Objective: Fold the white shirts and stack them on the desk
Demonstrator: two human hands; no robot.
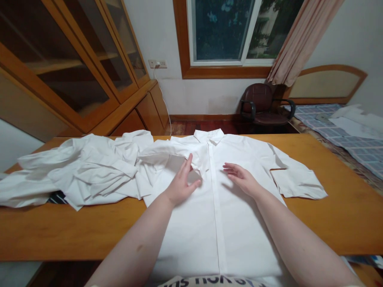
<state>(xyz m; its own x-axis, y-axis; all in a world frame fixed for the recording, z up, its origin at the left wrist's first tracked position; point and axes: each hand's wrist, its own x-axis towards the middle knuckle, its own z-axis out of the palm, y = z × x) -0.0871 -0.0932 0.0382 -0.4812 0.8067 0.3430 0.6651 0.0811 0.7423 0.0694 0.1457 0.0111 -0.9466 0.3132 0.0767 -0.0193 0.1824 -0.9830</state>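
Note:
A white button-up shirt (233, 223) lies front side up on the wooden table, its collar at the far edge. Its sleeve on the right is spread outward, while the sleeve on the left (167, 149) is folded in across the chest. My left hand (182, 182) is at that folded sleeve, fingers extended and thumb apart; whether the fingertips touch the cloth I cannot tell. Over the right half of the shirt front hovers my right hand (241, 177), fingers loosely spread and holding nothing.
A crumpled heap of white clothing (92, 167) covers the table's left part, with a dark striped piece (58, 197) under it. The wooden table (338, 223) reaches to the right. Beyond it are an office chair (261, 103), a bed (338, 123) and a glass-door cabinet (119, 87).

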